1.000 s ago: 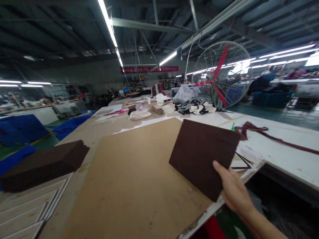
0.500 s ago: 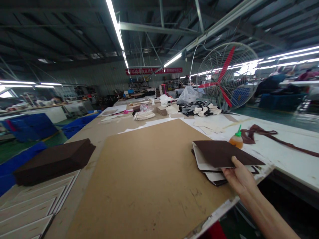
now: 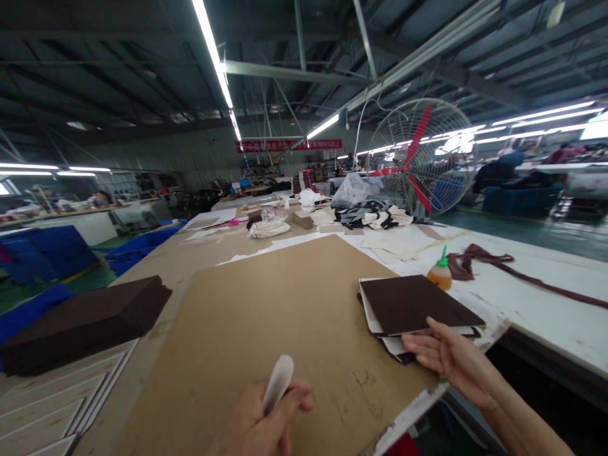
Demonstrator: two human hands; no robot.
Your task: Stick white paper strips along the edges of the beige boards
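My left hand (image 3: 268,411) has come in at the bottom middle, fingers closed around a white bone folder (image 3: 279,382), a flat tool whose rounded end sticks up past the thumb. At the right, dark brown covered panels (image 3: 418,304) with pale undersides lie in a small uneven stack on a large tan board (image 3: 266,316). My right hand (image 3: 449,354) is at the near edge of that stack, thumb up by the top panel and fingers stretched out. It is not gripping the panel.
A tall brown stack (image 3: 85,323) stands at the left, with pale framed panels (image 3: 71,399) before it. A bottle of amber liquid (image 3: 440,274) with a green nozzle and a brown strip (image 3: 479,254) lie on the right. Further back are fabric scraps (image 3: 375,214) and a large fan (image 3: 418,158).
My right hand has let go of the top brown panel, which now lies flatter on the stack. My left hand has entered from below with the bone folder. The view has shifted slightly.
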